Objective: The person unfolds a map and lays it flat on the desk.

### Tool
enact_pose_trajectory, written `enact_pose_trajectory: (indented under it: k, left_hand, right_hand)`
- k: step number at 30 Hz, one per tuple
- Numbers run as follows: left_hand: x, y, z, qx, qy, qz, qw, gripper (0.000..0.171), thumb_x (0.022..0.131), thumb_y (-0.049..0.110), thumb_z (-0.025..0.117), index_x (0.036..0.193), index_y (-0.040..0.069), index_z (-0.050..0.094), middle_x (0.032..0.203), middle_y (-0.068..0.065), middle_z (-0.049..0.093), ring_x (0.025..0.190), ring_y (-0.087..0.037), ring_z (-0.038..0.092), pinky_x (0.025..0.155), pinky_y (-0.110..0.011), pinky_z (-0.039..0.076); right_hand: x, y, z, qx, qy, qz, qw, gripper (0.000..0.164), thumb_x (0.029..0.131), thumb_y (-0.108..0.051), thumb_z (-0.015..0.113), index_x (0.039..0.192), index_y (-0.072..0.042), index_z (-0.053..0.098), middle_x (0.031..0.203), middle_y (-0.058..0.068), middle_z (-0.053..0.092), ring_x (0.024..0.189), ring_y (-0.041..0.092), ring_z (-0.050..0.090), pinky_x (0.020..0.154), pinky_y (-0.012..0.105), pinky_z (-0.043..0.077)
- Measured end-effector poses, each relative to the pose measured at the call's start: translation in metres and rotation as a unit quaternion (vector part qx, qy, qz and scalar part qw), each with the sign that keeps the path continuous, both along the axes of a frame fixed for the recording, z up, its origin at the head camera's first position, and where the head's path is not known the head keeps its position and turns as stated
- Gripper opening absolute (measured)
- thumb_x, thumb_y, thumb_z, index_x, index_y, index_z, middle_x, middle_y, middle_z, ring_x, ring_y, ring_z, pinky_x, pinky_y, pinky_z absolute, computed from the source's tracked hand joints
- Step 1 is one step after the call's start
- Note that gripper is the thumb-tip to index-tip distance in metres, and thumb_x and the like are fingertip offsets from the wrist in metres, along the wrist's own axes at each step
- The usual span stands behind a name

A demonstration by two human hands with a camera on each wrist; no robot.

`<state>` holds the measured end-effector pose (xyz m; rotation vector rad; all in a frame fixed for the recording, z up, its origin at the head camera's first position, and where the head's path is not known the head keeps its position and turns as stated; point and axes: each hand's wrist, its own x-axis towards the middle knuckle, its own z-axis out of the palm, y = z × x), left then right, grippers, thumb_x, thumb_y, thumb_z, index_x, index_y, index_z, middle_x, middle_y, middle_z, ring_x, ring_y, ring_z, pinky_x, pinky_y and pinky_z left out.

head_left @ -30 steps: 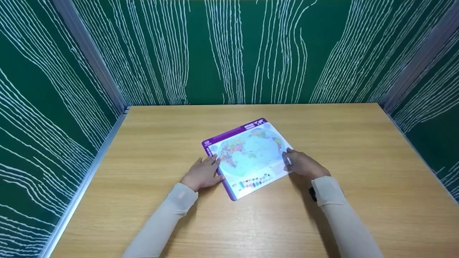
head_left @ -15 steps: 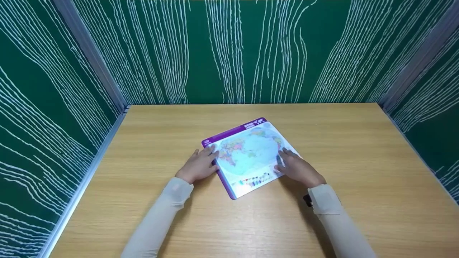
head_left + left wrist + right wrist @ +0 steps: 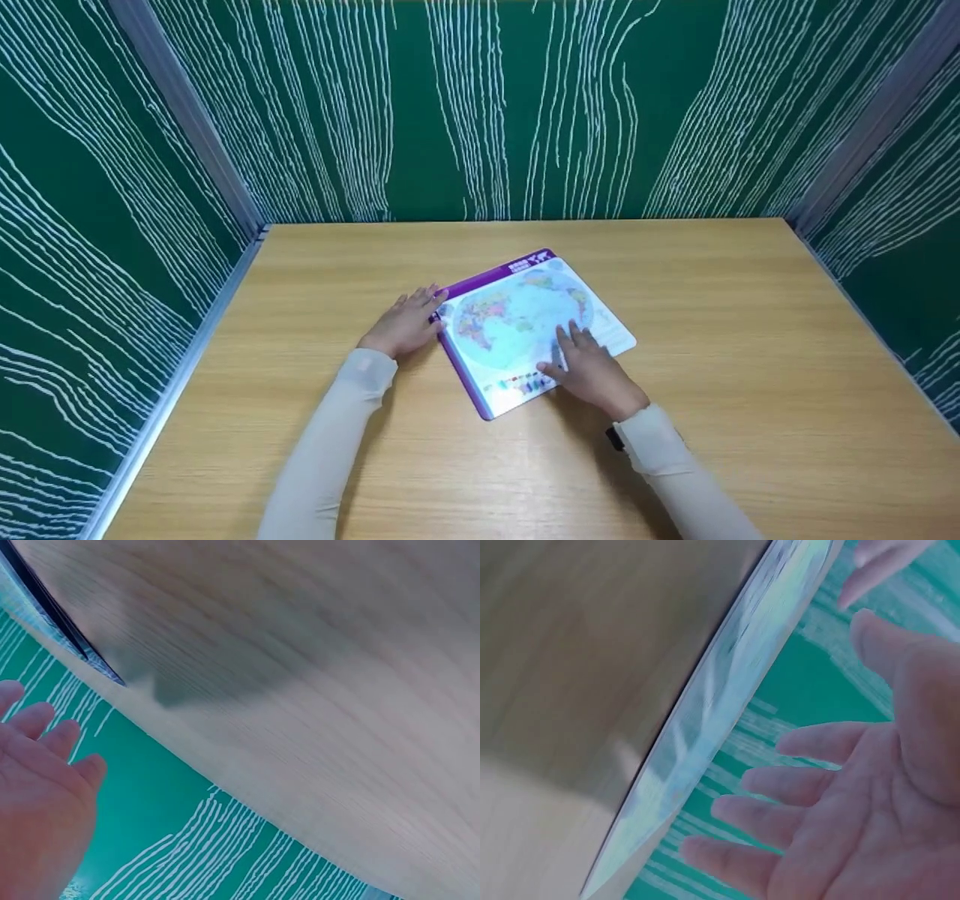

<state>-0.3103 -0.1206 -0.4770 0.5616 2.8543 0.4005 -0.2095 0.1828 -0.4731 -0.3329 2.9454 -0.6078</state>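
A glossy world map sheet [image 3: 517, 315] with rounded corners and a purple border lies at a slant on the table. My left hand [image 3: 405, 324] is at its upper left corner, fingers extended and overlapping the purple edge in the head view. Over the lower right part of the map is my right hand [image 3: 594, 375], its fingers spread. In the right wrist view that palm [image 3: 840, 817] stands apart from the map's shiny surface [image 3: 697, 727], which mirrors the fingers. The left wrist view has the left hand [image 3: 45, 802] with straight fingers, near the map's dark edge [image 3: 56, 611]. Neither hand grips anything.
The wooden table [image 3: 300, 270] reaches back to a green wall [image 3: 420, 112] with white wavy lines. Similar green panels [image 3: 75, 262] and grey corner posts [image 3: 187, 112] border it at both sides. A dark band [image 3: 615, 438] is at the right wrist.
The left hand has slid up and left along the map's edge to the corner. The right hand has left the right edge, moving left and down over the map. The map stays nearly in place.
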Motion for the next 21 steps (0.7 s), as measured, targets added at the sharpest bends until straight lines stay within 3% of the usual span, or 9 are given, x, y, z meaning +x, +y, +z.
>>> enact_pose_trajectory:
  k: [8,15,21]
  left_hand:
    - [-0.008,0.000,-0.003,0.002,-0.009,-0.029,0.9995,0.060,0.102,0.040,0.040,0.154,0.023,0.017,0.163,-0.001,0.013,0.151,-0.023,0.008,0.123,-0.044,0.006]
    - [-0.011,0.003,-0.002,-0.014,-0.029,-0.036,0.9988,0.058,0.102,0.042,0.038,0.154,0.025,0.020,0.163,0.002,0.012,0.151,-0.022,0.009,0.123,-0.045,0.007]
    - [-0.011,0.004,-0.002,-0.023,-0.038,-0.047,0.9979,0.055,0.103,0.040,0.037,0.154,0.025,0.022,0.163,0.000,0.013,0.150,-0.023,0.010,0.123,-0.046,0.008]
  right_hand:
    - [0.012,-0.027,-0.005,0.012,-0.003,0.030,0.999,0.078,0.095,-0.046,0.054,0.147,0.006,0.029,0.154,0.031,0.021,0.140,0.052,0.022,0.105,0.071,0.029]
    - [0.015,-0.039,-0.008,0.021,-0.011,0.023,0.999,0.077,0.094,-0.045,0.057,0.147,0.004,0.031,0.154,0.030,0.023,0.139,0.053,0.022,0.104,0.071,0.029]
    - [0.017,-0.040,-0.013,0.053,0.012,0.026,0.998,0.077,0.092,-0.044,0.061,0.145,0.005,0.035,0.152,0.032,0.027,0.136,0.056,0.026,0.098,0.072,0.036]
